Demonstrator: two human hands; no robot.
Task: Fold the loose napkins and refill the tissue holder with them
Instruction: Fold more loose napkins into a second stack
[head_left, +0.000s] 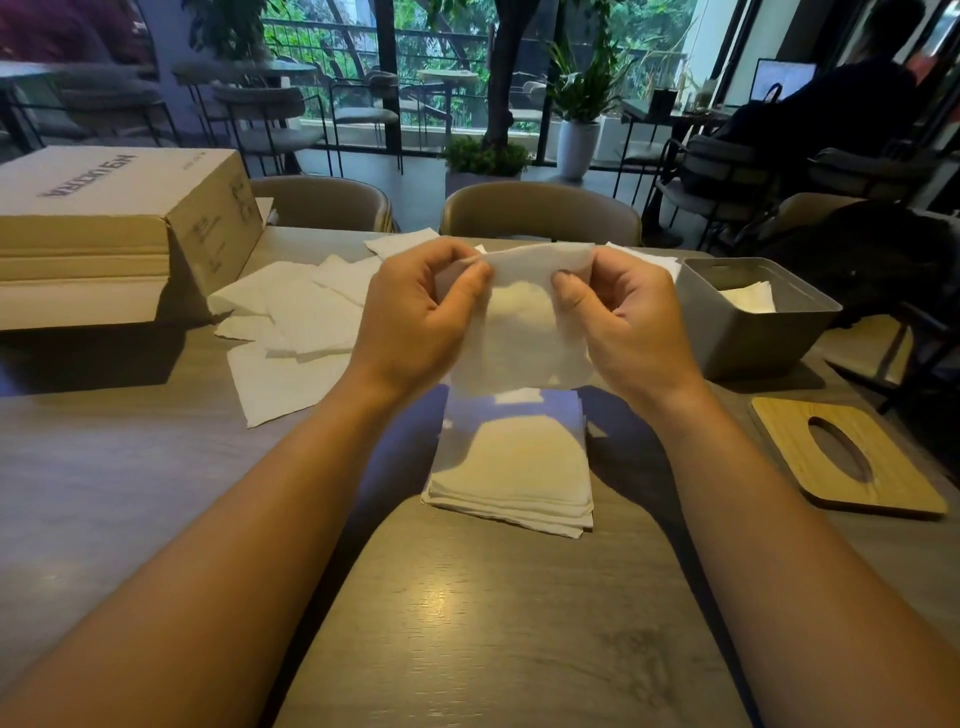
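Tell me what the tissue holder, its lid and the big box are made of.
Tissue holder: matte grey, smooth walls, likely plastic, possibly metal. Lid: light wood or bamboo, visible grain, oval slot. Big box: tan cardboard, printed lettering, creased flaps.

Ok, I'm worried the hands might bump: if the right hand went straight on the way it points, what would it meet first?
The right hand points leftward, so past the held napkin it pinches it would likely meet the left hand first; both seem level, though depth is unsure.
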